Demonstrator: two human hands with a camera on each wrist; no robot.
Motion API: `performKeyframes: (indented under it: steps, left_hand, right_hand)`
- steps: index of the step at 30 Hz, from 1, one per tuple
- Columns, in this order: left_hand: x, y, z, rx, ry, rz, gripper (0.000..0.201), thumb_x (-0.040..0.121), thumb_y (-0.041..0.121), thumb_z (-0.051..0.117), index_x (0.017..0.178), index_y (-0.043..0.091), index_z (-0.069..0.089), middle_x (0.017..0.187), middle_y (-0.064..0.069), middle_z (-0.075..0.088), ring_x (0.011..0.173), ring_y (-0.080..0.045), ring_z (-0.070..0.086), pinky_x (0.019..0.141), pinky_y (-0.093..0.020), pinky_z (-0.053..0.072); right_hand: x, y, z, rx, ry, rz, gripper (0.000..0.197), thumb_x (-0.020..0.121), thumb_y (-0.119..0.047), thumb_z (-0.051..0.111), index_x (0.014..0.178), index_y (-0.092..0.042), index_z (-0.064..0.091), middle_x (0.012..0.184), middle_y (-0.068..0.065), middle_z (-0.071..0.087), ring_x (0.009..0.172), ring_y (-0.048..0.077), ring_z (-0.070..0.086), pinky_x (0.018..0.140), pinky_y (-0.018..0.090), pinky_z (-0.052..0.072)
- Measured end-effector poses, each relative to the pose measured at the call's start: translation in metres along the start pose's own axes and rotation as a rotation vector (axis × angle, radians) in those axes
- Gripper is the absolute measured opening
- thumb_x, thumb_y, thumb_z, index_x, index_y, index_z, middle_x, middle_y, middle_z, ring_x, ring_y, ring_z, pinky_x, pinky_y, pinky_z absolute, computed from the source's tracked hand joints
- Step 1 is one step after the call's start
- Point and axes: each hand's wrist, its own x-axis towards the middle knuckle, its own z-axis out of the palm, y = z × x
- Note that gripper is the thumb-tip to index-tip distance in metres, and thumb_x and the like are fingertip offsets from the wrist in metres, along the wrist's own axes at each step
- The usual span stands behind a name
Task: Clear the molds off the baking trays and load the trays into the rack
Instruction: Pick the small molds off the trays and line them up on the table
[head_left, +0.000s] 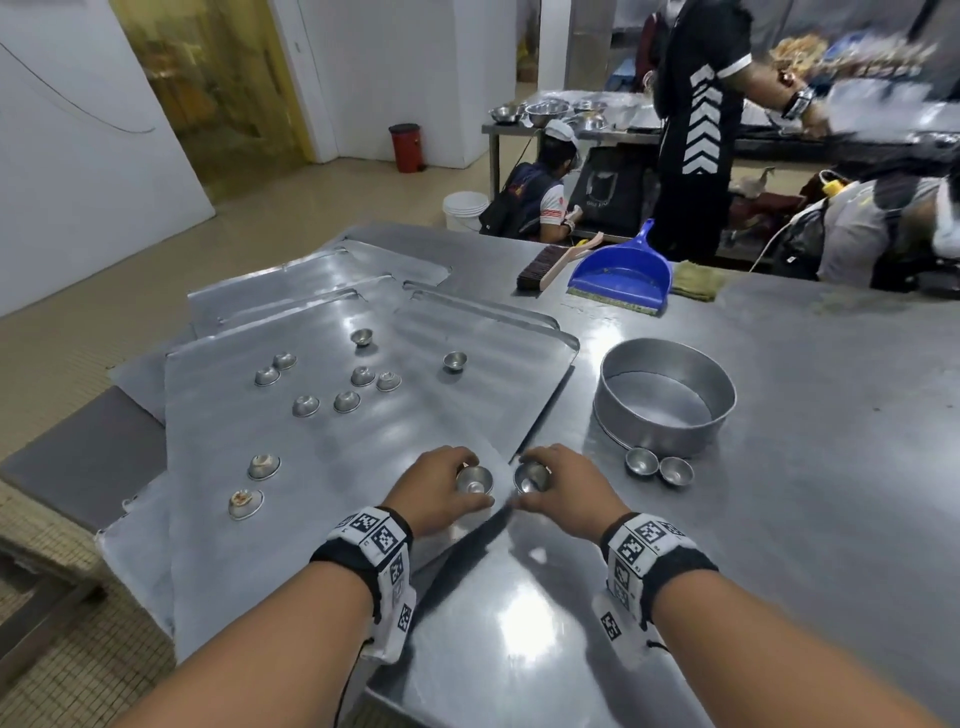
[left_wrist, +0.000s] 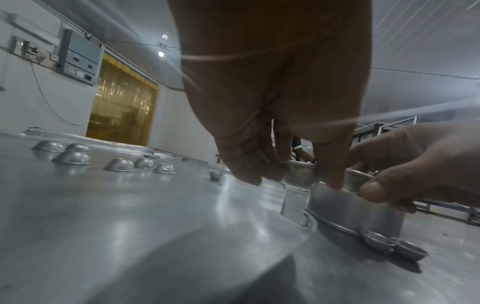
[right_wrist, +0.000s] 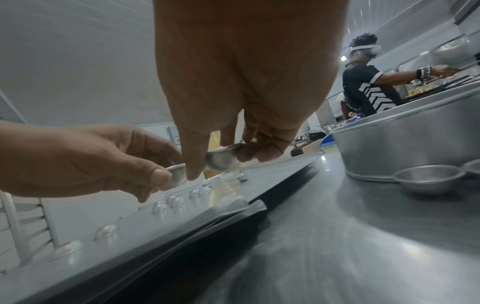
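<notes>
Several flat metal baking trays (head_left: 363, 431) lie overlapping on the left of the steel table. Several small round metal molds (head_left: 347, 401) sit scattered on the top tray, most upside down. My left hand (head_left: 441, 486) pinches one small mold (head_left: 474, 480) by its rim just above the tray's near right corner. My right hand (head_left: 563, 486) pinches another small mold (head_left: 532, 478) right beside it. In the left wrist view the left-hand mold (left_wrist: 301, 174) hangs between thumb and fingers. The right-hand mold (right_wrist: 223, 159) shows in the right wrist view, tilted.
A round metal cake pan (head_left: 665, 397) stands right of the trays, with two small molds (head_left: 658, 464) at its near side. A brush (head_left: 550, 262), blue dustpan (head_left: 621, 275) and cloth (head_left: 696, 280) lie at the far edge. People work beyond the table.
</notes>
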Motion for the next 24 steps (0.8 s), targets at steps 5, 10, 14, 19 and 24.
performKeyframes:
  steps: [5, 10, 14, 19, 24]
  left_hand:
    - [0.007, 0.052, 0.034, -0.008, -0.008, 0.065, 0.051, 0.076, 0.049, 0.079, 0.118, 0.023, 0.064, 0.110, 0.005, 0.063, 0.097, -0.013, 0.059, 0.081, -0.028, 0.048]
    - [0.014, 0.088, 0.078, -0.055, -0.067, 0.099, 0.053, 0.076, 0.049, 0.080, 0.120, 0.025, 0.064, 0.114, 0.007, 0.061, 0.098, -0.011, 0.060, 0.087, -0.032, 0.052]
    - [0.023, 0.103, 0.105, -0.034, -0.119, 0.138, 0.054, 0.078, 0.047, 0.080, 0.124, 0.024, 0.062, 0.116, 0.007, 0.063, 0.102, -0.012, 0.060, 0.089, -0.029, 0.049]
    - [0.042, 0.110, 0.126, -0.045, -0.190, 0.137, 0.052, 0.079, 0.040, 0.082, 0.125, 0.030, 0.058, 0.115, 0.003, 0.063, 0.099, -0.013, 0.061, 0.091, -0.034, 0.051]
    - [0.066, 0.111, 0.140, -0.040, -0.242, 0.134, 0.054, 0.081, 0.034, 0.079, 0.129, 0.027, 0.057, 0.120, 0.003, 0.062, 0.103, -0.015, 0.060, 0.093, -0.033, 0.049]
  right_hand:
    - [-0.035, 0.045, -0.031, 0.037, 0.026, 0.056, 0.059, 0.075, -0.035, 0.085, 0.129, -0.023, 0.063, 0.123, 0.003, 0.061, 0.112, 0.021, 0.058, 0.092, 0.029, 0.043]
    - [-0.069, 0.090, -0.051, 0.077, 0.082, 0.165, 0.067, 0.075, -0.035, 0.085, 0.135, -0.020, 0.058, 0.131, -0.001, 0.061, 0.118, 0.020, 0.058, 0.095, 0.031, 0.046]
    - [-0.086, 0.119, -0.059, 0.083, 0.093, 0.239, 0.063, 0.073, -0.033, 0.087, 0.129, -0.019, 0.061, 0.126, 0.000, 0.063, 0.111, 0.019, 0.060, 0.091, 0.028, 0.046]
    - [-0.093, 0.143, -0.060, 0.119, 0.127, 0.316, 0.062, 0.074, -0.027, 0.086, 0.130, -0.023, 0.060, 0.126, 0.000, 0.063, 0.109, 0.020, 0.060, 0.095, 0.032, 0.047]
    - [-0.086, 0.161, -0.051, 0.121, 0.140, 0.406, 0.068, 0.075, -0.033, 0.085, 0.135, -0.023, 0.056, 0.129, -0.003, 0.061, 0.109, 0.018, 0.060, 0.097, 0.033, 0.049]
